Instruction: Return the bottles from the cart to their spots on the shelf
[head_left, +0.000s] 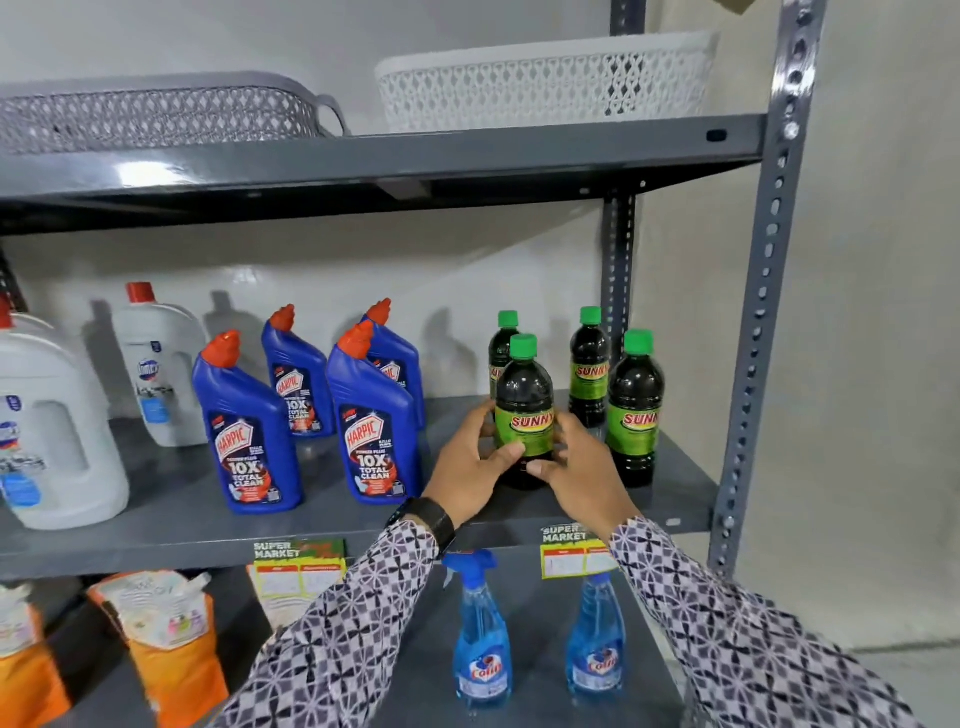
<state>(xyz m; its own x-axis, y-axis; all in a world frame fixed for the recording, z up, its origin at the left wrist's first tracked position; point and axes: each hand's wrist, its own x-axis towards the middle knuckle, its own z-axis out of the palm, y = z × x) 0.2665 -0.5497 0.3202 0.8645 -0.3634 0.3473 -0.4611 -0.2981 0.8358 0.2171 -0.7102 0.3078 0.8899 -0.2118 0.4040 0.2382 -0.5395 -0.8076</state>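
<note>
A dark Sunny bottle (523, 389) with a green cap and green label stands upright on the grey middle shelf (322, 509). My left hand (470, 467) wraps its left side and my right hand (582, 462) its right side, both gripping the lower half. Three more Sunny bottles stand around it: one behind (503, 343), one at the back right (589, 364) and one at the right (636, 410). The cart is out of view.
Several blue Harpic bottles (244, 431) and white jugs (52, 431) fill the shelf's left part. Two blue spray bottles (483, 639) and orange pouches (171, 639) sit on the shelf below. Two baskets (540, 83) rest on the top shelf. A steel upright (763, 291) bounds the right side.
</note>
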